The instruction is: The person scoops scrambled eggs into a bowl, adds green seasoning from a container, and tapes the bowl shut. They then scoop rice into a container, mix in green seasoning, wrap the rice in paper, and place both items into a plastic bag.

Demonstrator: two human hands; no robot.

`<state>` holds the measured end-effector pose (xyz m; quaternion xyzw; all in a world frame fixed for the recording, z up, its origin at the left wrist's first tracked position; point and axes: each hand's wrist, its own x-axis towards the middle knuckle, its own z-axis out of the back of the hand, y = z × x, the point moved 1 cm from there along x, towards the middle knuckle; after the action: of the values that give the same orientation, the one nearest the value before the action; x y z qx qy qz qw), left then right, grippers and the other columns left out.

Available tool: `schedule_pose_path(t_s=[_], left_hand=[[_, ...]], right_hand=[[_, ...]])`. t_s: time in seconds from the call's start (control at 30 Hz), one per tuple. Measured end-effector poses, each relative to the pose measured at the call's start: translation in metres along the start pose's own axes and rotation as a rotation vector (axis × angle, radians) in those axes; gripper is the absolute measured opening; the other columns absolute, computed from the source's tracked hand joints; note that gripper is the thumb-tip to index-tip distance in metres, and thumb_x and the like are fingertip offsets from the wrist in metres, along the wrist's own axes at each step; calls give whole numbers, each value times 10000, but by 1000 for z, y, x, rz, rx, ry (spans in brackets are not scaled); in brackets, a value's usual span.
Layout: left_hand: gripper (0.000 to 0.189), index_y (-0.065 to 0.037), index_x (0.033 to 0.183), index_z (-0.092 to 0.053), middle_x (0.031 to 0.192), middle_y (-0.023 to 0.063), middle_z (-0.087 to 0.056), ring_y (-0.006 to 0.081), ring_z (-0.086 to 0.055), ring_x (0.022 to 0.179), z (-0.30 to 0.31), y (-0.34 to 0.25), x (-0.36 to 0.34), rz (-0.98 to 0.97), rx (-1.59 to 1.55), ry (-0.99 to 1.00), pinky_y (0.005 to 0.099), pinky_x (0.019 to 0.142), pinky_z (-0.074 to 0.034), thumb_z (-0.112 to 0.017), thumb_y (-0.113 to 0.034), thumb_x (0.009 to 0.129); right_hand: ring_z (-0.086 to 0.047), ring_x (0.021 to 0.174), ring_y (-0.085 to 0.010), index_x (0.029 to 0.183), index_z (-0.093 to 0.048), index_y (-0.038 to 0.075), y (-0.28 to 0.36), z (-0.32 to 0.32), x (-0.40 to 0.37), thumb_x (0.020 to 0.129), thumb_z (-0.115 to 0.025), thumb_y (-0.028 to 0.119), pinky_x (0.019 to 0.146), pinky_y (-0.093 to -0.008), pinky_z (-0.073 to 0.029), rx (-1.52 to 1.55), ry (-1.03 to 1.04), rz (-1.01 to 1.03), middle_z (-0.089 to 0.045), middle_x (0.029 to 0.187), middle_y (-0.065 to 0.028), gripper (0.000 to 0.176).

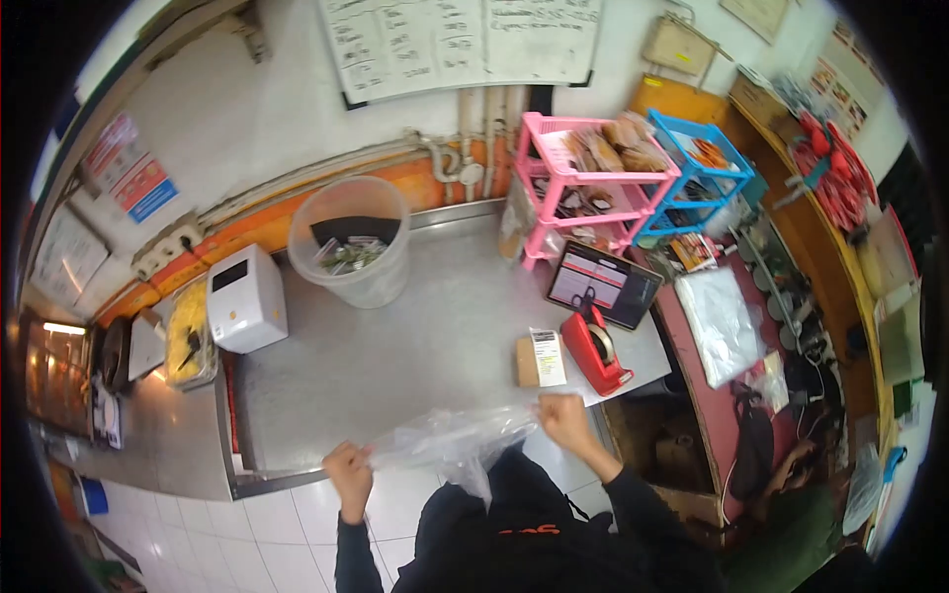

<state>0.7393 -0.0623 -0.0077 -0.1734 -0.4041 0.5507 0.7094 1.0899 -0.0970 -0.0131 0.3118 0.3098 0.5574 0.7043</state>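
Observation:
A clear plastic bag (pixel 450 440) is stretched sideways in front of my body, at the near edge of the steel counter (pixel 395 346). My left hand (pixel 350 474) is closed on one end of it. The other end is gripped by my right hand (pixel 567 423). Just beyond my right hand, on the counter, stand a small brown box (pixel 528 364) with a printed paper (pixel 548 358) against it and a red tape dispenser (pixel 593 354).
A translucent bucket (pixel 351 242) holds small packets. A white printer (pixel 247 299) stands left, near a yellow-filled container (pixel 188 331). Behind the tablet (pixel 603 284) are pink (pixel 593 178) and blue racks (pixel 702 163). Plastic bags (pixel 720 326) lie right. A person's arm shows lower right.

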Motion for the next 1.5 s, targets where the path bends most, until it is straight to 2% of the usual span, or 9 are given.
schedule_pose_path(t_s=[0.17,0.33,0.4,0.47,0.57,0.67,0.87,1.27,1.5], left_hand=[[130,-89,686,-434,898,21,-546,125,-516,660,-14,-19,13,839,-1006,206,246,560,-439,-538,-48,752],[201,-67,875,-522,755,43,-494,131,-505,670,61,-73,34,1029,-1304,315,270,580,-453,-532,-36,676],[243,-47,898,-502,794,77,-492,125,-492,657,108,-86,38,-247,-222,448,226,567,-435,-548,-43,660],[313,-59,951,-465,822,88,-493,106,-487,666,136,-74,15,-382,-270,123,222,562,-440,-566,-66,656],[451,-4,1189,-456,1192,179,-454,317,-430,1097,143,-79,34,558,-1387,502,380,847,-404,-549,-93,757],[356,-82,971,-432,972,125,-516,113,-495,610,87,-95,84,551,-1192,-125,222,504,-451,-608,-99,662],[413,-106,995,-328,1263,166,-387,212,-610,644,-30,-89,123,277,-705,45,232,477,-512,-614,-91,697],[694,-43,1291,-210,1181,145,-391,216,-558,898,-185,-92,150,433,-542,832,290,652,-495,-577,17,704],[500,-110,1132,-514,1091,86,-530,253,-577,747,-179,-170,135,-796,-38,1029,359,621,-478,-586,-100,637]], right_hand=[[-585,760,-171,1046,-475,71,7,-44,-19,673,-656,39,653,-252,-469,486,42,25,-525,976,-73,416],[-477,537,-122,551,-467,33,47,8,-12,637,-674,9,496,-259,-389,334,13,119,-463,519,-28,225],[-391,480,-68,512,-338,63,35,53,-2,662,-640,-29,437,-238,-330,624,-117,174,-410,485,17,349],[-350,477,-34,513,-251,94,41,89,-2,674,-617,-62,433,-213,-303,708,-12,-74,-374,484,40,429],[-422,585,-57,586,-384,76,9,62,16,657,-660,7,518,-230,-353,786,125,-99,-449,605,12,294],[-446,1037,-188,1072,-462,87,-18,15,47,660,-725,261,818,-360,-390,745,327,120,-468,1066,-109,519],[-242,1171,-451,1291,-293,185,-52,-49,90,526,-727,425,869,-586,-288,-596,-117,-301,-195,1352,-198,912],[-251,1229,-391,1274,-324,230,-73,-43,93,508,-727,359,919,-556,-301,39,-22,-113,-210,1341,-219,875],[-248,1256,-312,1326,-269,123,-21,-42,98,782,-519,285,1022,-400,-231,747,58,71,-287,1336,-143,620]])
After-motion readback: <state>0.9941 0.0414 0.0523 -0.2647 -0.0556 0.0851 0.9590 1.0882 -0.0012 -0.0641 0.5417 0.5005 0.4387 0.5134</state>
